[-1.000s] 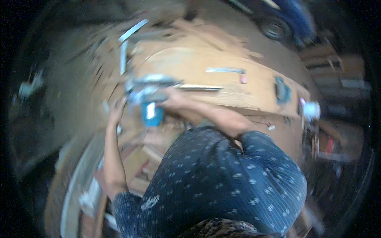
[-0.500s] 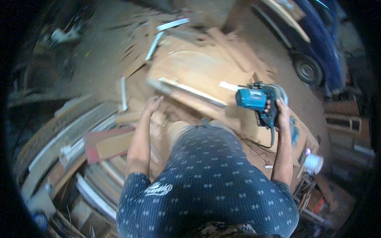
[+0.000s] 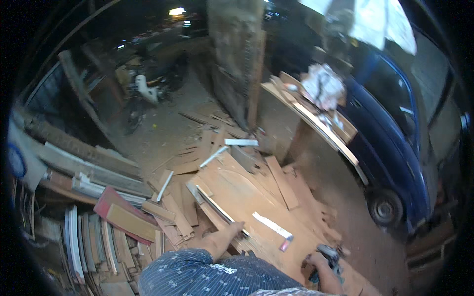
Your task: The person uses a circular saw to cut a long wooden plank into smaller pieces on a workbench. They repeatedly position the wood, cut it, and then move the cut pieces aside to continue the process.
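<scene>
A broad wooden board (image 3: 266,197) lies in front of me. Along its left edge runs a narrow light-and-dark strip (image 3: 212,202). My left hand (image 3: 229,236) is closed at the near end of that strip, its fingertips partly hidden. At the lower right, a teal and black circular saw (image 3: 330,255) is low over the board, partly covered by my forearm. My right hand (image 3: 315,258) is at the saw's handle, fingers curled round it. Between the hands a white strip (image 3: 269,223) with a pink end lies on the board.
Offcuts (image 3: 177,212) litter the floor on the left, near stacked planks (image 3: 89,246) and a red-edged panel (image 3: 131,219). A thick post (image 3: 237,59) stands ahead. On the right are a loaded plank shelf (image 3: 316,121) and a blue car (image 3: 395,148). A motorbike (image 3: 148,91) stands farther back.
My view has tilted up, showing the post and more of the car. The saw has gone from raised in my right hand to low at the board. My left hand has reached the strip.
</scene>
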Demonstrator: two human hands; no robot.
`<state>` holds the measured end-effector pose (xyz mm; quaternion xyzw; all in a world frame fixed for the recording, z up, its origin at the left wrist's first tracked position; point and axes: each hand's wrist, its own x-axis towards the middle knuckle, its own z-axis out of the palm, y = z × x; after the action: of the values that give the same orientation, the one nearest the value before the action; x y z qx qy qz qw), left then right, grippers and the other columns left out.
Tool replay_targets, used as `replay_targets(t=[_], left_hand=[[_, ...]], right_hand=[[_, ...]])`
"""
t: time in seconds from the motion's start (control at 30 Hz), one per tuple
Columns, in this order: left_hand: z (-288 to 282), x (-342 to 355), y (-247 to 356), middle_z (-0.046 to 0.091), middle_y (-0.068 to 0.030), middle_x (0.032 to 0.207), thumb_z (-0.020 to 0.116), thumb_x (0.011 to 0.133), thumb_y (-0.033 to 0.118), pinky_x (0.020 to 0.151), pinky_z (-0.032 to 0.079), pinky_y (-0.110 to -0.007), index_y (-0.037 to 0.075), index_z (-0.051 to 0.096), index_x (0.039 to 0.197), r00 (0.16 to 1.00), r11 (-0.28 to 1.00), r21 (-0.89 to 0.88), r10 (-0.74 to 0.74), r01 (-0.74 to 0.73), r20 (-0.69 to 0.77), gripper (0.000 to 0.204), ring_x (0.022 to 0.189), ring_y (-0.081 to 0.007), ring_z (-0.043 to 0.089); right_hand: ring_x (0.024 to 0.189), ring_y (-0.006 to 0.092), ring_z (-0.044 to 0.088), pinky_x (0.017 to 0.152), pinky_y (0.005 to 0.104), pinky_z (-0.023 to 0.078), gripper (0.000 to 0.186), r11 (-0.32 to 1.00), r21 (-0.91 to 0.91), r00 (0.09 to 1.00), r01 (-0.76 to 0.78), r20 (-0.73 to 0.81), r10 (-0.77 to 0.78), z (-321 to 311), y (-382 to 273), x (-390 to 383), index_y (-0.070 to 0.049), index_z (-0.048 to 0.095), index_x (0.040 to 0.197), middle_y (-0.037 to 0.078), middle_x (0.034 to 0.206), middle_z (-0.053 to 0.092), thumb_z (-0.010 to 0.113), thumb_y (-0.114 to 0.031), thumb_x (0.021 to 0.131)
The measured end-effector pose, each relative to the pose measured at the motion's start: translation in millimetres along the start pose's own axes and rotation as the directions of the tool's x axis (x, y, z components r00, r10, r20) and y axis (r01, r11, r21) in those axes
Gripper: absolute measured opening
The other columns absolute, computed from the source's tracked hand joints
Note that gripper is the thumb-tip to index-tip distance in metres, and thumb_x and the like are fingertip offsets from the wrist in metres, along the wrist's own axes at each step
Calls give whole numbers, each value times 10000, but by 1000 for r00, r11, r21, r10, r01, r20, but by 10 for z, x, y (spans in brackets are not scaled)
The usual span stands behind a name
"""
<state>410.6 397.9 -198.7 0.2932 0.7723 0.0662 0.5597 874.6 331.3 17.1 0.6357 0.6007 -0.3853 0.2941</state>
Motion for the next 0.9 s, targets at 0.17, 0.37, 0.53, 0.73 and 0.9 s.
replay_targets(t=[0.17,0.37,0.53,0.73,0.9], left_hand=[[259,-70,580,738,-154,1098,612,930,412,747,596,-433,124,749,1122,989,678,723,47,-136,143,372,817,-304,745],[353,-420,605,749,-139,957,654,868,304,689,592,-409,77,754,992,969,875,480,64,60,-237,277,816,-271,741],[116,-1794,1424,706,-200,777,606,913,265,555,582,-388,-64,672,903,992,978,-208,-37,11,-122,336,670,-236,710],[-426,-2782,1388,588,-91,733,539,962,293,486,555,-344,-62,601,906,987,786,-604,52,-135,-152,365,540,-193,597],[-444,-3068,1143,617,-110,831,557,976,405,596,562,-345,-46,579,1071,973,811,-537,202,-231,-113,461,686,-213,640]], right_hand=[[1185,412,633,988,461,516,317,993,-120,991,0,132,16,1010,506,586,-22,741,1115,241,1209,683,664,-150,836],[1039,389,702,894,473,559,300,966,-181,982,182,83,-169,1380,664,574,5,742,1034,258,1056,716,678,-185,811],[1140,423,637,967,458,517,517,971,-37,971,237,-25,-238,722,381,27,71,623,1198,320,1168,649,722,-270,822],[1398,434,364,1156,463,326,982,608,30,472,793,-662,-583,-409,-1193,-1009,49,269,1512,301,1489,370,842,-251,772],[940,388,672,867,434,554,589,554,127,528,822,-535,-660,-535,-2149,-731,62,576,1250,223,1079,675,801,-262,813]])
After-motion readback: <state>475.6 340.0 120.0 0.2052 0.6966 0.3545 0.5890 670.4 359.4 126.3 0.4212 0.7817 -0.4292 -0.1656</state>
